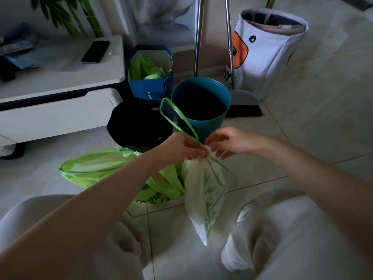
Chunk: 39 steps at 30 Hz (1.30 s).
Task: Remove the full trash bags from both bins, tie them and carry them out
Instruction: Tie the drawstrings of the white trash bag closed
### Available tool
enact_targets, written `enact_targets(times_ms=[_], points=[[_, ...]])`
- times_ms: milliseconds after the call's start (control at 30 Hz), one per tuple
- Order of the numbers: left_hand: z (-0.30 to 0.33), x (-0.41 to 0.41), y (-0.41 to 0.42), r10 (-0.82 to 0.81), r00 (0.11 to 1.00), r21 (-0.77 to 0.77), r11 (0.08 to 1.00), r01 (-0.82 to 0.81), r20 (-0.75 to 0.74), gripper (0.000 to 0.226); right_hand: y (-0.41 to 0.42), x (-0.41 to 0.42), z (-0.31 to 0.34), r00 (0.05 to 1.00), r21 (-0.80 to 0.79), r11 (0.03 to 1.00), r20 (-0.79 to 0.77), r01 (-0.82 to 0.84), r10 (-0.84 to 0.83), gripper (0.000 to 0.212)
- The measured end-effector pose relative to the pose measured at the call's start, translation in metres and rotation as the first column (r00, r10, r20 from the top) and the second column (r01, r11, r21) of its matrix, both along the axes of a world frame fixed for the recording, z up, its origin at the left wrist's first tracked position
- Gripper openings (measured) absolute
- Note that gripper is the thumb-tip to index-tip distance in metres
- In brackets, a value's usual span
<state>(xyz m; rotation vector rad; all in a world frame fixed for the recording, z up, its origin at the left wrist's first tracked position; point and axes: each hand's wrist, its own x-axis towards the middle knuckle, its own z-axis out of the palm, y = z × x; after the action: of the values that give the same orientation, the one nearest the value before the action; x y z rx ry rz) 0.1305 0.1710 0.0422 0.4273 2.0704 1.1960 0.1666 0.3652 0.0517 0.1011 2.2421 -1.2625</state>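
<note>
A white trash bag [205, 197] with green print hangs in front of me, gathered at its neck. My left hand [181, 147] pinches that neck and the green drawstring loop [177, 120], which sticks up toward the bins. My right hand [226, 142] holds the neck from the right side with its fingers partly spread. A green trash bag [94, 168] lies on the floor to the left, behind my left forearm. The teal bin [201, 98] stands without a bag. Beside it the black bin [139, 124] is dark inside.
A blue paper bag [151, 85] with green plastic stands behind the bins. A dustpan [245, 102] and two metal poles lean at the wall, next to a white fabric basket [266, 51]. A white low cabinet [60, 98] with a phone [95, 51] is at left.
</note>
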Motion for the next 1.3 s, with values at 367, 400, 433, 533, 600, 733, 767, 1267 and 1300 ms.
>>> enact_targets(times_ms=[367, 400, 433, 533, 600, 733, 767, 1267, 1300], points=[[0.003, -0.005, -0.003, -0.016, 0.981, -0.068, 0.998, 0.003, -0.196, 0.018, -0.013, -0.005, -0.021, 0.981, 0.04, 0.996, -0.174, -0.077, 0.083, 0.02], [0.001, -0.007, -0.003, -0.015, 0.975, -0.071, 0.997, 0.0, -0.221, 0.015, -0.014, -0.006, -0.021, 0.978, 0.051, 0.996, -0.189, -0.074, 0.082, 0.02], [-0.001, -0.008, -0.004, -0.016, 0.968, -0.079, 0.997, -0.004, -0.251, 0.012, -0.015, -0.006, -0.021, 0.977, 0.063, 0.995, -0.197, -0.075, 0.086, 0.019], [-0.007, -0.01, -0.006, -0.042, 0.94, -0.092, 0.996, 0.012, -0.338, 0.01, -0.016, -0.007, -0.02, 0.974, 0.076, 0.992, -0.196, -0.098, 0.111, 0.015], [-0.012, -0.009, -0.006, -0.047, 0.922, -0.043, 0.999, 0.033, -0.384, 0.012, -0.017, -0.008, -0.021, 0.975, 0.078, 0.991, -0.187, -0.108, 0.121, 0.008], [-0.022, -0.006, -0.008, -0.174, 0.666, -0.153, 0.984, 0.09, -0.725, 0.015, -0.017, -0.009, -0.02, 0.982, 0.059, 0.994, -0.166, -0.087, 0.095, 0.01], [-0.023, -0.004, -0.008, -0.234, 0.552, -0.223, 0.971, 0.089, -0.8, 0.016, -0.017, -0.008, -0.019, 0.983, 0.039, 0.996, -0.159, -0.084, 0.089, 0.008], [-0.025, 0.007, -0.013, -0.261, 0.219, -0.229, 0.96, 0.159, -0.94, 0.031, -0.016, -0.005, -0.015, 0.987, -0.001, 0.998, -0.151, -0.062, 0.061, 0.013], [-0.026, 0.007, -0.013, -0.257, 0.246, -0.223, 0.962, 0.161, -0.935, 0.03, -0.016, -0.005, -0.015, 0.987, 0.006, 0.998, -0.148, -0.062, 0.062, 0.01]])
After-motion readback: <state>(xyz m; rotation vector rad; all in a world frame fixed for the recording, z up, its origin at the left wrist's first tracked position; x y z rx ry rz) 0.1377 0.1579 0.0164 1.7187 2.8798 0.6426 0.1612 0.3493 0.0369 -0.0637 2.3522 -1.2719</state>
